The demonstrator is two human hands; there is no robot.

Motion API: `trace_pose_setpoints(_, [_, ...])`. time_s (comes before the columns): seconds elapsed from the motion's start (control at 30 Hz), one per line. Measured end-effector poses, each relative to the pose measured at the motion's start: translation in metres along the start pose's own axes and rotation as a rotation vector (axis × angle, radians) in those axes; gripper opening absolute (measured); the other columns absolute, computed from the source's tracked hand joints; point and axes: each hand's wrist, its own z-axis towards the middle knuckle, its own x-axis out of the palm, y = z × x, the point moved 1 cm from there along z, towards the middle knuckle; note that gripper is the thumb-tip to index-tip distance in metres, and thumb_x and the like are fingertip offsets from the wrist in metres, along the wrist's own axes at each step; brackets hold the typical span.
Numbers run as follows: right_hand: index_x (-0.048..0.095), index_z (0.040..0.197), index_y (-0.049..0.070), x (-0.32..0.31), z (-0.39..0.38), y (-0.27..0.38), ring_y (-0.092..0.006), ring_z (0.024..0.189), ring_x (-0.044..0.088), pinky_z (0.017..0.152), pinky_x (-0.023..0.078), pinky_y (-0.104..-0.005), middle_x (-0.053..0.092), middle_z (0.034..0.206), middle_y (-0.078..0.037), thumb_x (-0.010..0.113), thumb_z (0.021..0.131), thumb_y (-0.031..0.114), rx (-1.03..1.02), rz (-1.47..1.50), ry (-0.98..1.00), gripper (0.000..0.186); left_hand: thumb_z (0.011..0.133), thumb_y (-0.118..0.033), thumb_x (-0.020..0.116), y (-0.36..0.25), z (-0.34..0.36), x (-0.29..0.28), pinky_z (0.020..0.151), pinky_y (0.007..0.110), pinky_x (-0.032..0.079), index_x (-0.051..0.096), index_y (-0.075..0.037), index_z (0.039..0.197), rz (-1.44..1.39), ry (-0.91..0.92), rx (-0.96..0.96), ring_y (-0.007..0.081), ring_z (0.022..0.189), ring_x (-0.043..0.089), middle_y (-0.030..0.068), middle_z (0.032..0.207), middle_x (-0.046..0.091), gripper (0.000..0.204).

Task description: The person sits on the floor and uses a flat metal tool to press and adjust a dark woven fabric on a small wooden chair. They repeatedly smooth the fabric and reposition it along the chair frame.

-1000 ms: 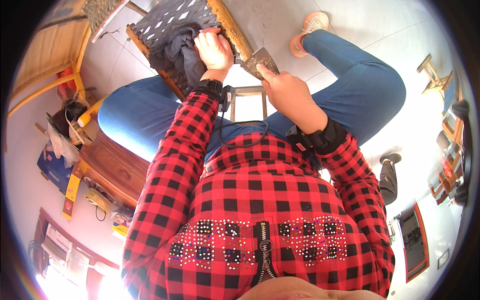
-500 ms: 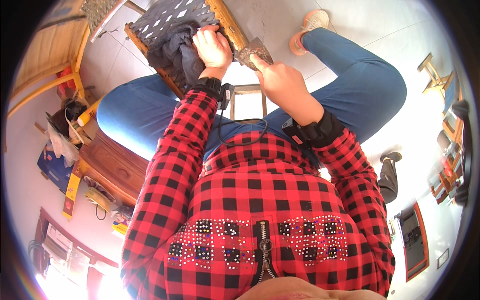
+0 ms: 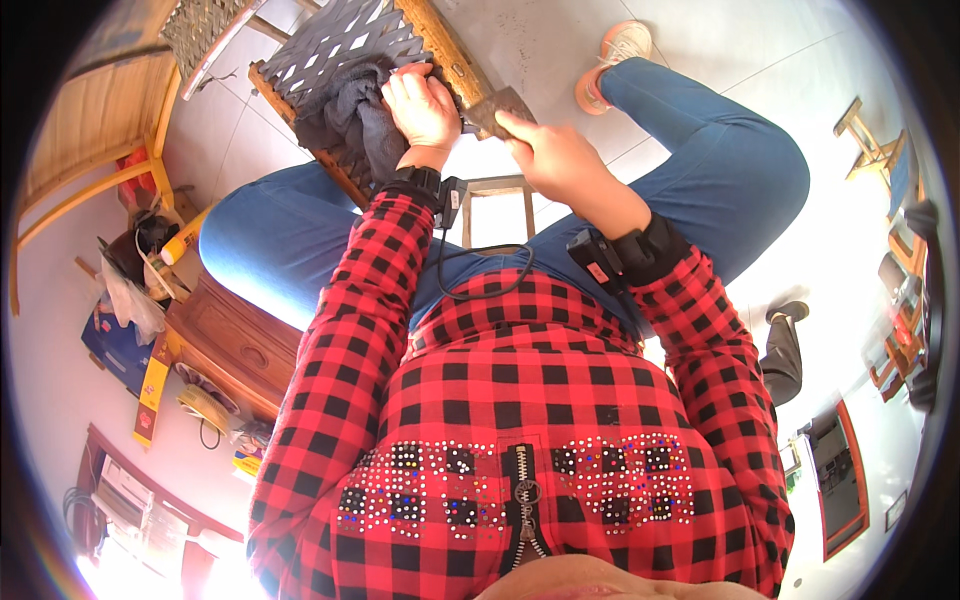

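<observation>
My right hand [image 3: 565, 165] is closed round a scraper with a broad, worn, dark metal blade [image 3: 500, 113]. Its thumb or forefinger lies along the blade, and the handle is hidden in my grip. The blade touches or nearly touches the wooden side rail of a stool [image 3: 440, 45], which has a woven grey strap seat. On that seat lies a bunched dark grey cloth [image 3: 350, 115]. My left hand [image 3: 422, 108] presses down over the cloth beside the rail, fingers together and bent round its edge. Black bands with small boxes circle both my wrists.
My spread knees flank the stool, and a small wooden frame [image 3: 500, 185] stands between my legs. To the left are a brown wooden cabinet [image 3: 235, 330] and a pale wooden chair [image 3: 95, 130]. A small folding stool [image 3: 870, 150] and another person's leg [image 3: 782, 355] show at the right.
The scraper blade has tilted and shifted slightly, and my right hand has turned a little with it. My left hand has moved slightly down on the cloth. The whole view has shifted a bit.
</observation>
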Motion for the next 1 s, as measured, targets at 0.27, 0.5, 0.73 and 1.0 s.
trace_pose_setpoints(0.27, [0.057,0.126,0.013,0.006,0.009,-0.008,-0.0387,0.073,0.061,0.069,0.048,-0.0410,0.063,0.085,-0.023,0.050,0.091,0.023,0.049,0.035,-0.035,0.037,0.078,-0.001,0.055,-0.001,-0.001,0.000,0.083,0.044,0.040,0.055,-0.005,0.097,-0.004,0.005,-0.008,0.0351,0.091,0.050,0.0149,0.098,0.056,0.019])
trace_pose_setpoints(0.5, [0.056,0.127,0.007,0.001,0.032,-0.020,-0.0322,0.069,0.062,0.067,0.048,-0.0363,0.064,0.083,-0.024,0.051,0.091,0.021,0.130,0.156,-0.112,0.038,0.078,-0.001,0.055,-0.001,0.001,0.000,0.083,0.045,0.039,0.056,-0.004,0.097,-0.009,0.006,0.009,0.0355,0.092,0.049,0.0161,0.099,0.056,0.018])
trace_pose_setpoints(0.73, [0.060,0.121,0.009,0.000,-0.008,-0.009,-0.0371,0.068,0.061,0.065,0.048,-0.0454,0.063,0.073,-0.020,0.046,0.090,0.023,0.009,0.042,-0.019,0.037,0.078,-0.001,0.055,-0.002,0.000,0.000,0.083,0.045,0.039,0.055,-0.004,0.096,-0.019,0.007,-0.002,0.0350,0.091,0.049,0.0161,0.098,0.056,0.018])
trace_pose_setpoints(1.0, [0.057,0.125,0.010,0.000,0.023,-0.007,-0.0369,0.071,0.061,0.065,0.047,-0.0439,0.064,0.080,-0.021,0.048,0.090,0.020,0.074,0.143,-0.010,0.038,0.078,0.000,0.055,-0.005,0.002,-0.001,0.083,0.044,0.039,0.055,-0.003,0.096,0.001,0.008,0.021,0.0348,0.091,0.049,0.0161,0.098,0.056,0.018])
